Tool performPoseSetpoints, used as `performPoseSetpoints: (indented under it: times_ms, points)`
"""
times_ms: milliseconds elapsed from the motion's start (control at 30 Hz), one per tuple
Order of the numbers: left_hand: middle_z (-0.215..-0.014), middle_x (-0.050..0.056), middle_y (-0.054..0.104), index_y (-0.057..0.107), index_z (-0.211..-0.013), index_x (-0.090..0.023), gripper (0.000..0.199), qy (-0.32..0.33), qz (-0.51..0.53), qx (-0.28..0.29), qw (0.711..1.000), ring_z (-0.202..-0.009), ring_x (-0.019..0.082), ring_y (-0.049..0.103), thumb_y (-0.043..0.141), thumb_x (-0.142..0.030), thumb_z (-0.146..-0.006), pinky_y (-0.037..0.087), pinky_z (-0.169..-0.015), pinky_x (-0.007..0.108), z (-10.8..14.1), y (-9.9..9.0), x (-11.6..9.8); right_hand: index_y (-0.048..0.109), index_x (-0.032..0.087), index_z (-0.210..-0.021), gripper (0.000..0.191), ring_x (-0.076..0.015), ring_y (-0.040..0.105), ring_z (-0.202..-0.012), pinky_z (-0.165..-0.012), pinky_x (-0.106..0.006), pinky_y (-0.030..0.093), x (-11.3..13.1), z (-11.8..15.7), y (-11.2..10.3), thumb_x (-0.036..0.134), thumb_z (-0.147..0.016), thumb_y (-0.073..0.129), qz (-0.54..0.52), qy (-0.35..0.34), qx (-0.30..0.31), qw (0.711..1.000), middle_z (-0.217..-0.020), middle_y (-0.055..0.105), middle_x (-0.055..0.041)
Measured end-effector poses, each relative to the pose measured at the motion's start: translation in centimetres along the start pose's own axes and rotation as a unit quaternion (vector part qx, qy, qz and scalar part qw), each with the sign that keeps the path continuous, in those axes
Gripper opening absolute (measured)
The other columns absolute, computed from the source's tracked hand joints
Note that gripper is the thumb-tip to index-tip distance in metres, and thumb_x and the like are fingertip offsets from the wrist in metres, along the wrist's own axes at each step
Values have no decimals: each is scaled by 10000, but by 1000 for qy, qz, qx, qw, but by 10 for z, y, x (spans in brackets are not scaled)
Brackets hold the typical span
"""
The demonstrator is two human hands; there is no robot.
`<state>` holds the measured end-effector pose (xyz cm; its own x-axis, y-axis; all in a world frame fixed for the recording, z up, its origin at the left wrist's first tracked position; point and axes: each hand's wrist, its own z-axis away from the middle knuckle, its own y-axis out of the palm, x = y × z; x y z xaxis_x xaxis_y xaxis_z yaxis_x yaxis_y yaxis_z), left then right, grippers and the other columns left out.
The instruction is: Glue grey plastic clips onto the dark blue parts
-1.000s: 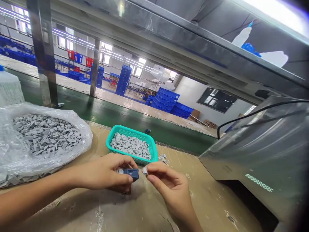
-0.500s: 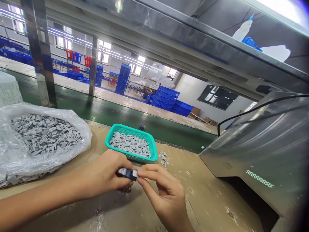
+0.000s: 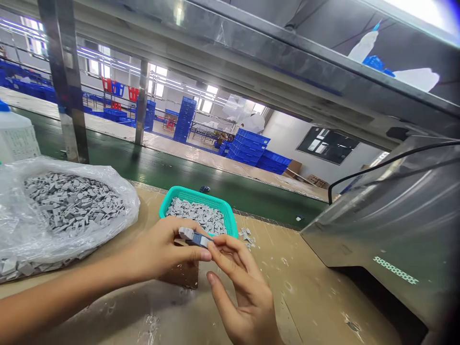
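My left hand [image 3: 176, 244] pinches a small dark blue plastic part [image 3: 197, 239] between thumb and fingers. Pale grey pieces sit at both of its ends; its exact kind is unclear. At the right end, fingertips of my right hand [image 3: 240, 282] touch the part, while the right thumb stands away from it. Just beyond the hands is a turquoise basket [image 3: 230, 218] full of small grey plastic pieces [image 3: 197, 213]. A small brown block or box [image 3: 181, 275] shows beneath my left hand, partly covered.
An open clear plastic bag [image 3: 125, 191] of grey pieces lies left, with a white bottle [image 3: 17, 136] behind it. Several loose pieces [image 3: 246, 235] lie right of the basket. A green conveyor belt [image 3: 161, 167] runs behind; a metal housing [image 3: 395, 206] stands right, a shelf [image 3: 251, 43] overhead.
My right thumb has come off the part and moved down, away from the fingers. The part is tilted more and sits slightly higher. The view has shifted a little.
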<state>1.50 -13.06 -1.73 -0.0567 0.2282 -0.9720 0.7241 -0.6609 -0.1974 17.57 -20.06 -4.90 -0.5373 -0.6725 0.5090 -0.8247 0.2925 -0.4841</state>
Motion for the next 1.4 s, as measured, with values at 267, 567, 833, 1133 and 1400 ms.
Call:
performPoseSetpoints:
  times_ms: [267, 567, 833, 1133, 1400]
  points:
    - [-738, 21, 601, 649, -836, -136, 195, -59, 380, -70, 920, -606, 46, 456, 697, -199, -657, 338, -525, 125, -21, -19, 15, 439, 280, -1242, 539, -143, 535, -810, -719, -280, 493, -2, 6, 5, 57, -755, 498, -13, 58, 22, 998, -1077, 487, -67]
    - [-831, 92, 594, 629, -871, -93, 203, -72, 295, -101, 947, -585, 73, 463, 482, -220, -812, 396, -518, 175, -58, -93, 30, 515, 139, -1153, 348, -170, 583, -817, -724, -292, 498, -70, -42, -18, 162, -818, 424, 93, 195, -25, 976, -932, 608, -106]
    - [-842, 44, 564, 541, -923, -98, 210, -110, 11, -253, 961, -651, 94, 525, 420, -261, -869, 455, -593, 243, -120, -153, 77, 679, 165, -539, 273, -197, 588, -613, -607, -283, 457, -122, -84, 0, -71, -474, 557, 204, 232, 215, 926, -562, 636, -38]
    - [-1178, 101, 487, 485, -1134, -144, 340, -171, -258, -259, 915, -1045, 232, 491, 501, -293, -829, 422, -860, 453, -176, -172, 105, 703, 178, -708, 189, -206, 597, -731, -697, -332, 465, -121, -74, -25, 89, -647, 549, 151, 253, 123, 948, -776, 683, -71]
    - [-1093, 68, 543, 544, -1044, -166, 247, -125, -162, -165, 965, -954, 184, 540, 492, -290, -837, 463, -813, 370, -220, -125, 103, 657, 157, -923, 277, -148, 602, -609, -601, -302, 525, -112, -54, -36, 289, -748, 488, -35, 311, 31, 949, -747, 616, -44]
